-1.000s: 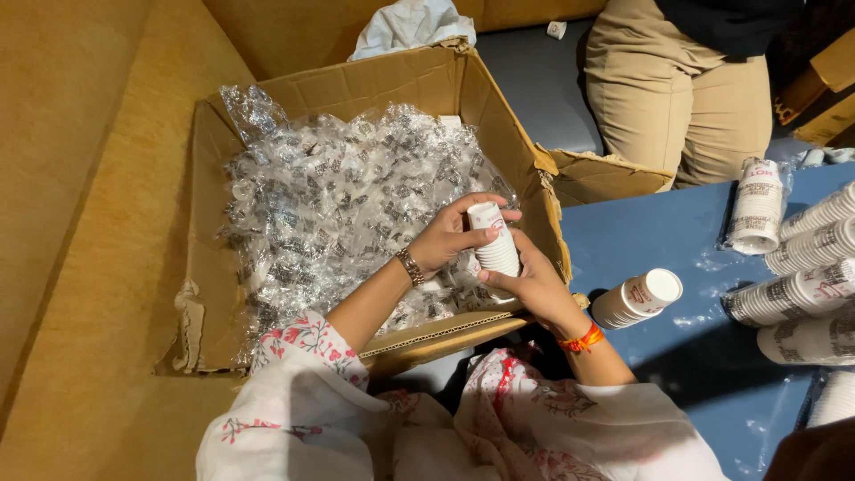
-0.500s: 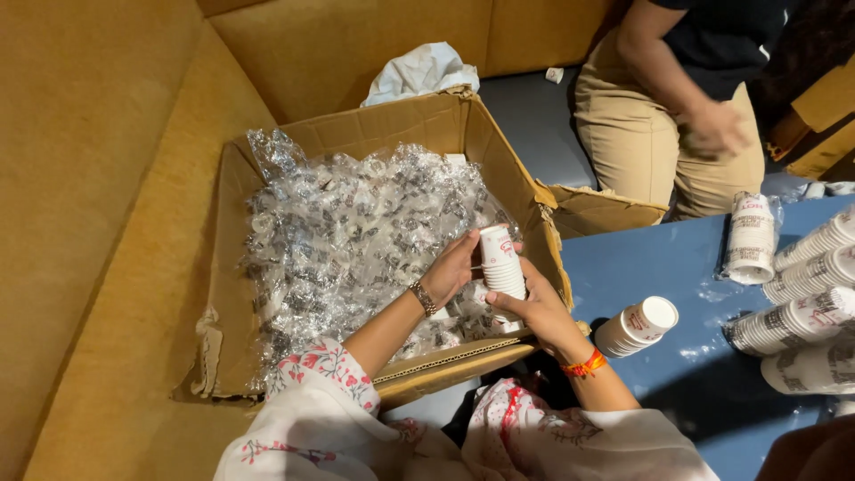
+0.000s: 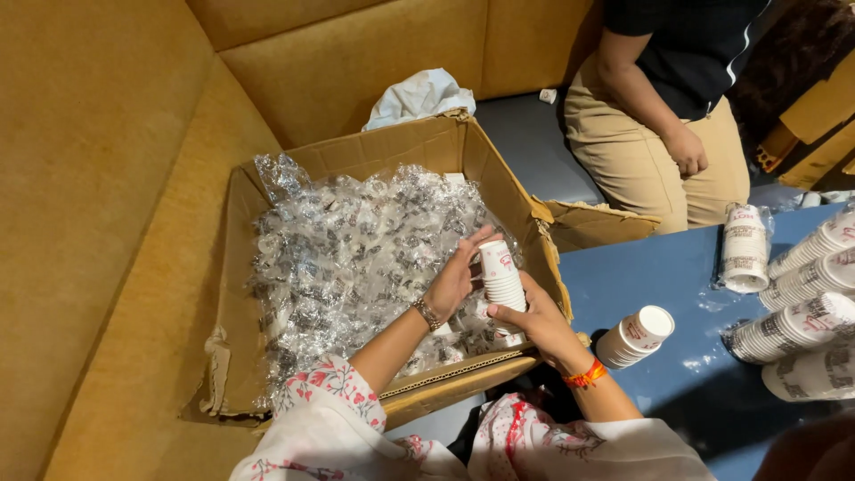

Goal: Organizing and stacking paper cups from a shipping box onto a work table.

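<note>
- Stack of white paper cups held upright between both my hands, over the near right corner of the cardboard box.
- My left hand is wrapped round the stack's left side, fingers closed on it; my right hand cups it from below and the right, thumb across the lower rims. Both grips firm on the stack.
- To do this well, I judge: keep the stack vertical, squeeze lightly so the thin walls don't buckle, support the base.
- Under my hands: the box is filled with clear, crinkled plastic wrapping, dark specks showing through.
- Right of my grip, on the blue table: a short cup stack lying on its side, white with red print.
- Farther right: sleeved cup stacks in clear film, one standing upright.
- Beyond the box: crumpled white cloth; a seated person's hand resting on tan trousers.
</note>
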